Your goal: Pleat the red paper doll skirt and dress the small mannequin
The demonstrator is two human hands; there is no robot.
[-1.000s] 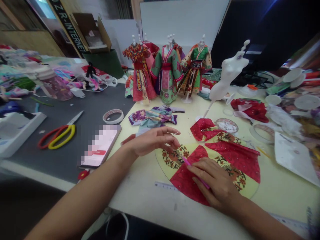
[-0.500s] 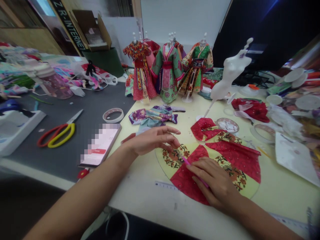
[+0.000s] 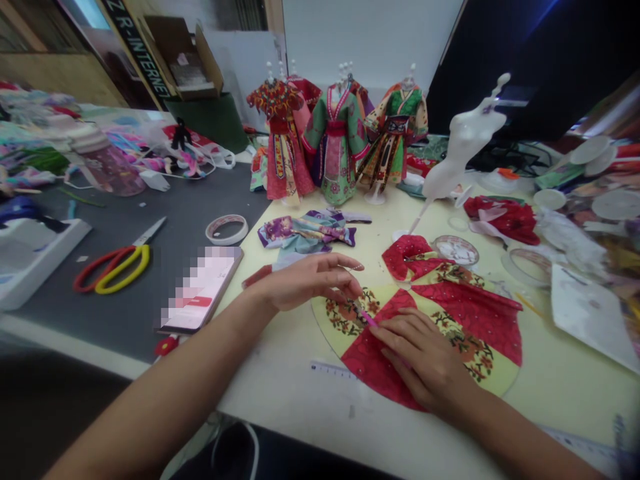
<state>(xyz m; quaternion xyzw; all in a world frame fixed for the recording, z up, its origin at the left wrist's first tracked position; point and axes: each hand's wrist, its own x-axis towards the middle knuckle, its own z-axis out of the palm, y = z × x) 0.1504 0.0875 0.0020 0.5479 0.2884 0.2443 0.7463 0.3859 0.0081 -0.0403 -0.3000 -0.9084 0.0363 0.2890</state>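
Observation:
My right hand [image 3: 417, 353] is closed on a slim pink pen-like tool [image 3: 370, 320] and rests over a round red and yellow floral cloth [image 3: 370, 367]. Small shiny dots are scattered on the red panels. Across from it, my left hand [image 3: 315, 283] is held over the cloth's left edge, fingers loosely bent and apart. Its lower fingertips are close to the tool's tip; whether they touch cannot be made out. Tiny pale dots show near one upper fingertip. A gathered red piece [image 3: 407, 257] lies at the cloth's top. A clear ruler [image 3: 333, 370] reaches the cloth's lower left edge.
Dressed doll forms [image 3: 335, 147] stand at the back beside a bare white mannequin [image 3: 460, 147]. To the left lie scissors [image 3: 123, 267], a tape roll [image 3: 227, 229] and a phone [image 3: 207, 287]. Purple-blue fabric [image 3: 305, 230] lies behind my left hand. A white tray [image 3: 593, 320] sits right.
My right hand has shifted slightly up and left along with the pink tool. My left hand stays almost in place.

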